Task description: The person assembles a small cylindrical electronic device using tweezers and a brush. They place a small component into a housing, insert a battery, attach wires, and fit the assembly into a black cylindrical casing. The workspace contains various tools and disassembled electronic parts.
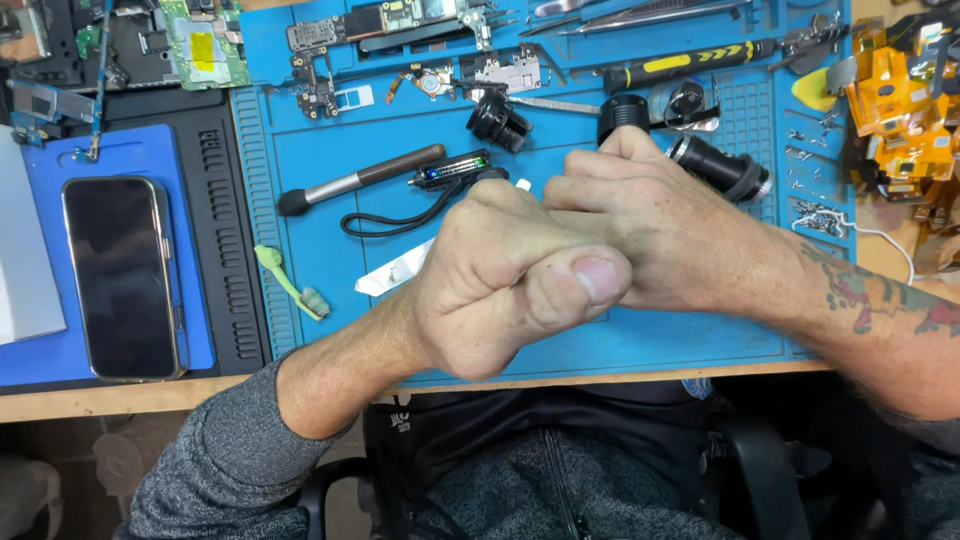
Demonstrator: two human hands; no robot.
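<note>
Both hands clasped over blue repair mat (330, 290): left hand (500, 290) fisted, right hand (650, 235) wrapped alongside; contents hidden. Flashlight parts (720, 168) left disassembled, smartphone (122, 278) untouched.

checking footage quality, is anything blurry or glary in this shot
Head view: even, bright light with soft shadows; the left hand and right hand are slightly soft up close, the blue mat is sharper; mild glare on the dark phone screen.

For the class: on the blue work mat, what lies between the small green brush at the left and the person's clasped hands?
In the head view, a flat silvery strip lies on the blue silicone work mat between the pale green brush and the left hand; its right end disappears under that hand.
</note>
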